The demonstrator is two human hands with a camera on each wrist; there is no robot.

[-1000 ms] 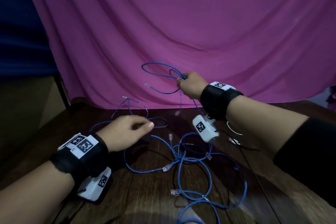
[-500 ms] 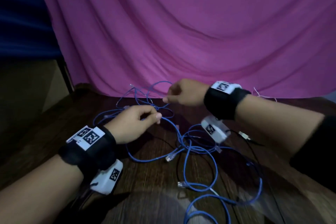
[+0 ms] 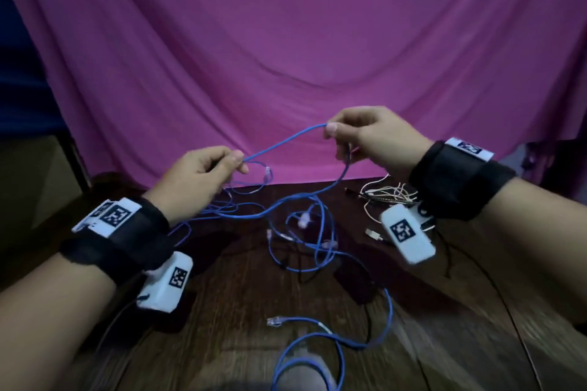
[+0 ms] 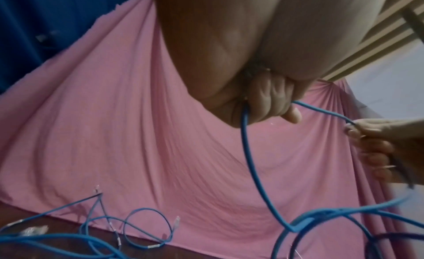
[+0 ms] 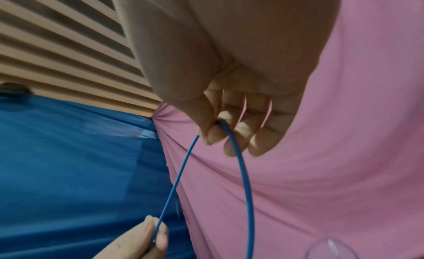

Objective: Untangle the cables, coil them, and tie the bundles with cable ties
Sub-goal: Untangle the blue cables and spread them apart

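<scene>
A thin blue cable (image 3: 286,138) runs taut in the air between my two hands above the wooden table (image 3: 228,320). My left hand (image 3: 235,160) pinches it between thumb and fingers; my right hand (image 3: 332,130), higher and to the right, pinches its other part. From the right hand the blue cable (image 5: 246,181) drops in a curve to the tangle of blue cables (image 3: 305,232) on the table. The left wrist view shows the blue cable (image 4: 250,154) leaving my curled fingers (image 4: 270,103). A clear plug end (image 3: 274,321) lies near the front.
A pink cloth (image 3: 286,57) hangs behind the table. A bunch of white and black thin wires (image 3: 389,194) lies at the back right under my right wrist. More blue loops (image 3: 317,359) trail toward the table's near edge. Blue cloth (image 5: 69,172) hangs at the left.
Both hands have risen from the tangle and drawn apart. A length of blue cable is now stretched between them, the right hand higher than before.
</scene>
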